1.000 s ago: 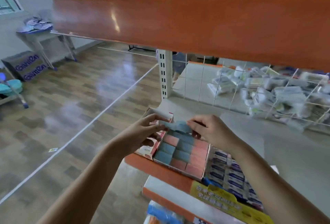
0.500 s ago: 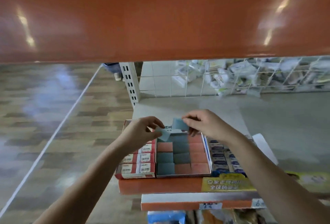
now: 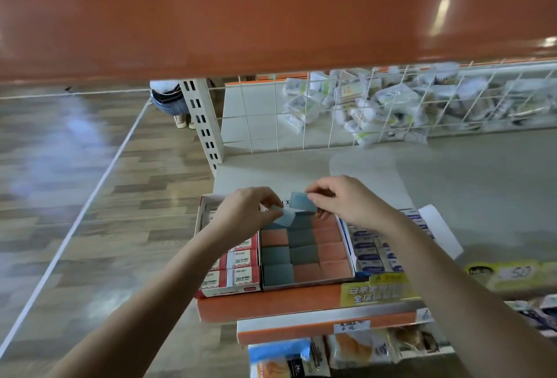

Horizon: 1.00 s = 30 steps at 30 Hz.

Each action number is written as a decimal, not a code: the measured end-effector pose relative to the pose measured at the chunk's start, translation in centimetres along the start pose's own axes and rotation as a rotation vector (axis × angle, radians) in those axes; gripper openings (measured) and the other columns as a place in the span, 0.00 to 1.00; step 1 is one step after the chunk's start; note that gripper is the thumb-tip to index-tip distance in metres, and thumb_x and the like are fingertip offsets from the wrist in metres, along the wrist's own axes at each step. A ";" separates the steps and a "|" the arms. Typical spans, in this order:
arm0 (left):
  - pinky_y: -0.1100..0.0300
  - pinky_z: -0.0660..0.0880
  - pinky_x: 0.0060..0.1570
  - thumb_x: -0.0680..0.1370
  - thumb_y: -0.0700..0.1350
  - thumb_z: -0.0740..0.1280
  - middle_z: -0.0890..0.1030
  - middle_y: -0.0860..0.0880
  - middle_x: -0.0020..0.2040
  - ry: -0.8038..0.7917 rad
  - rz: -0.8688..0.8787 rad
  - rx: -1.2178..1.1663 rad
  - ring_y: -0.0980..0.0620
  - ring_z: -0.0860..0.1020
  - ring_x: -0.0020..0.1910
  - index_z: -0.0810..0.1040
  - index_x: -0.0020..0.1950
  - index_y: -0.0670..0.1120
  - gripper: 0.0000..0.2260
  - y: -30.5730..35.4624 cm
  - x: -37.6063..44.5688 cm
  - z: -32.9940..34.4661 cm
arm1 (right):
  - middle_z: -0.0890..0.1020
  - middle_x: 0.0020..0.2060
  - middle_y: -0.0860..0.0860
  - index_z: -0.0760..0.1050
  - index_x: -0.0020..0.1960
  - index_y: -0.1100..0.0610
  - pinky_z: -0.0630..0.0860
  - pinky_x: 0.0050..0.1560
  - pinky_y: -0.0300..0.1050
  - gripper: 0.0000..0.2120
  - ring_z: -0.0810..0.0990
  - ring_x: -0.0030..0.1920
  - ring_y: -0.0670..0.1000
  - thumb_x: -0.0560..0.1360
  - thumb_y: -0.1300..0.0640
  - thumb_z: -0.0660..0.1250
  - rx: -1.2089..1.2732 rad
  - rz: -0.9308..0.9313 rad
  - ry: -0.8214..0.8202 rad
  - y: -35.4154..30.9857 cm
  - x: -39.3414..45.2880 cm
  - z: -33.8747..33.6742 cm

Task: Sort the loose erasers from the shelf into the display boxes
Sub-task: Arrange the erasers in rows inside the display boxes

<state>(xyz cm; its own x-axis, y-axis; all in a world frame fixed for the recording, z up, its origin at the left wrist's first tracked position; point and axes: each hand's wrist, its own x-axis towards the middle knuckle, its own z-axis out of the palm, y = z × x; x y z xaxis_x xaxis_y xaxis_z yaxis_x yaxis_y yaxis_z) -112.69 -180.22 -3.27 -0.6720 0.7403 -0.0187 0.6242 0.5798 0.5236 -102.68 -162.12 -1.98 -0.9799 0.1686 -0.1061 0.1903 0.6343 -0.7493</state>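
Your left hand [image 3: 241, 215] pinches a pale blue eraser [image 3: 284, 216] between thumb and fingertips, and your right hand [image 3: 346, 201] pinches a second blue eraser [image 3: 302, 202] by its right end. Both are held just above the far end of the middle display box [image 3: 304, 252], and the two erasers sit very close, corners nearly meeting.

That is the first risk: with both hands lowering into the same far corner, one eraser may knock the other out of a light fingertip pinch, and it could drop behind the box onto the shelf [image 3: 452, 191] or tip on edge among the packed ones.

The middle box holds blue and salmon erasers in tidy columns and looks nearly full. Your hands hide its far row, so I cannot tell how many slots remain. Forcing an eraser into a tight gap could lift its neighbours or shove the box.

The red-and-white 2B box [image 3: 238, 269] touches it on the left and the blue-printed box [image 3: 373, 252] on the right. All three stand at the shelf's front edge, so a hard push toward you might slide one off. Place one eraser at a time.
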 end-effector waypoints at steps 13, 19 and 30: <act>0.63 0.72 0.44 0.77 0.50 0.65 0.78 0.55 0.52 -0.067 0.061 0.270 0.58 0.71 0.47 0.78 0.56 0.54 0.09 0.2 -0.3 -0.7 | 0.80 0.44 0.44 0.77 0.59 0.52 0.77 0.42 0.37 0.11 0.80 0.40 0.42 0.79 0.53 0.61 -0.116 -0.025 -0.050 -0.1 -0.1 -0.3; 0.59 0.72 0.49 0.78 0.49 0.64 0.76 0.53 0.56 -0.146 0.125 0.298 0.54 0.72 0.54 0.78 0.59 0.57 0.10 1.0 -0.3 -0.5 | 0.81 0.43 0.46 0.77 0.57 0.52 0.78 0.45 0.41 0.10 0.81 0.41 0.44 0.79 0.55 0.61 -0.132 -0.025 -0.049 -0.7 -0.5 -0.3; 0.62 0.70 0.48 0.78 0.50 0.64 0.77 0.56 0.57 -0.057 0.154 0.291 0.56 0.71 0.57 0.76 0.61 0.59 0.12 0.8 -2.9 -0.5 | 0.75 0.46 0.42 0.77 0.58 0.53 0.66 0.40 0.28 0.10 0.74 0.45 0.41 0.79 0.54 0.61 -0.391 -0.070 -0.266 -2.3 -2.7 -0.4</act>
<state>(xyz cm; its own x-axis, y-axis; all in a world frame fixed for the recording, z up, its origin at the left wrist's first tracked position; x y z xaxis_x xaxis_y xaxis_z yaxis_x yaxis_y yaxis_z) -110.43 -182.10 -2.36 -0.5428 0.8398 -0.0098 0.8099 0.5265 0.2585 -100.43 -163.74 0.30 -0.9624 -0.0512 -0.2667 0.0815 0.8824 -0.4635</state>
